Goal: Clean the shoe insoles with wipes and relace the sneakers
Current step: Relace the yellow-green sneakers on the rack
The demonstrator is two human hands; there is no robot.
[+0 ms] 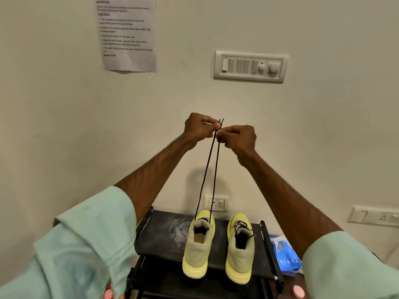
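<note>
We hold both ends of a black lace (pixel 207 169) high against the wall. Our left hand (pixel 200 128) and right hand (pixel 237 138) are drawn in until they nearly meet, each pinching a strand between thumb and forefinger just under the lace tips (pixel 221 120), which stick up side by side. From that pinch the two strands drop almost straight down, spreading only slightly, to the left sneaker (pixel 198 242), where they enter near the front of the tongue. That sneaker stands directly below our hands on the top shelf of a black shoe rack (pixel 159 234), heel toward us and toe toward the wall, so its long axis runs away from us and the lace rises square off it. The left hand sits a touch higher than the right, but neither is plainly closer to the shoe. The right sneaker (pixel 240 247) stands just beside it, parallel, its dark lace apparently already threaded. A blue wipes pack (pixel 285 257) lies past the rack's right rail. We cannot see whether the insoles are back inside. Judging by the matched tips, we are evening the two ends, and the remaining eyelets will require both hands to come down to the tongue, one strand to each side.
</note>
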